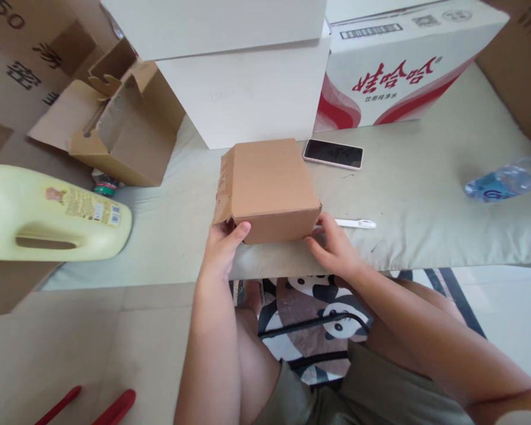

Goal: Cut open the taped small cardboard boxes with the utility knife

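Gripping the brown box (274, 180) at both near corners!
Your left hand (221, 245) and right hand (336, 245) curl fingers around it; behind, the white-and-red carton (393, 82) reads 娃哈哈 饮用纯净水.

Homelike room: panda-print mat (294, 305), cloth-covered surface (418, 198)

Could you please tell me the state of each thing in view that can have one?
Small cardboard box: top covered, left flap sticking out
Left hand: holding its near left corner
Right hand: holding its near right corner
Larger cardboard box: open, flaps raised
Phone: face up, screen dark
White tool: lying flat, partly hidden
Water bottle: cap out of view
Pale yellow jug: cap out of view
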`<state>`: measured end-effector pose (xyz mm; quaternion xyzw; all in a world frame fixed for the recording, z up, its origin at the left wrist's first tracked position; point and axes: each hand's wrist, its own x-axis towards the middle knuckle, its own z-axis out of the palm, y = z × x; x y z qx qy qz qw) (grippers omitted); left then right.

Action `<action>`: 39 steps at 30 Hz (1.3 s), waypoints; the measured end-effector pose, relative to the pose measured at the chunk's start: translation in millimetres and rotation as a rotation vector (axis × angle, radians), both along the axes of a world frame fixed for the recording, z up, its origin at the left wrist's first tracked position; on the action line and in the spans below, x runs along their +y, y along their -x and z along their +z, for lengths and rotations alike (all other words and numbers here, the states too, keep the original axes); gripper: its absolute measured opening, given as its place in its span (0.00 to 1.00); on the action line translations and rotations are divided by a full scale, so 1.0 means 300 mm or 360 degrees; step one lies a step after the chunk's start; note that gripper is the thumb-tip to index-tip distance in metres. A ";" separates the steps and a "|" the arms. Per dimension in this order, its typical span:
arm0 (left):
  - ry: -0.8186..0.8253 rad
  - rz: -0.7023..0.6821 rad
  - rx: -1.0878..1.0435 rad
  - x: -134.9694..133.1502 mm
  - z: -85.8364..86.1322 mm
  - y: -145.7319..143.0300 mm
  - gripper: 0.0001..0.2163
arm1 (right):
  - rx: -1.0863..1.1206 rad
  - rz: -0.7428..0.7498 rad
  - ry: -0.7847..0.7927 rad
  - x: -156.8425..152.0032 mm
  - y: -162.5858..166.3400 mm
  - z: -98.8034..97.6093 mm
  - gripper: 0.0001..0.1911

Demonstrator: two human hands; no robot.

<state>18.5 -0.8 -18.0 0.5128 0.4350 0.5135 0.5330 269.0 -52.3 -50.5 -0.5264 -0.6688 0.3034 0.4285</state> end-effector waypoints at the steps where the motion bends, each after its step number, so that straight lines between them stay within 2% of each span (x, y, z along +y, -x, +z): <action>1: -0.0005 -0.0006 0.0003 0.000 -0.001 0.001 0.38 | -0.0006 -0.0002 0.0005 0.000 0.000 0.001 0.17; 15: -0.0045 -0.0018 0.0007 -0.003 0.003 0.000 0.35 | -0.0017 -0.0008 0.0062 -0.004 0.002 0.008 0.17; 23: -0.0054 0.0009 0.0009 -0.003 0.003 -0.006 0.35 | 0.0035 -0.0052 0.0206 -0.016 0.009 0.031 0.18; 39: -0.0008 0.0008 0.0023 -0.002 -0.010 0.002 0.31 | 0.0033 -0.0069 0.0119 -0.004 0.010 0.008 0.17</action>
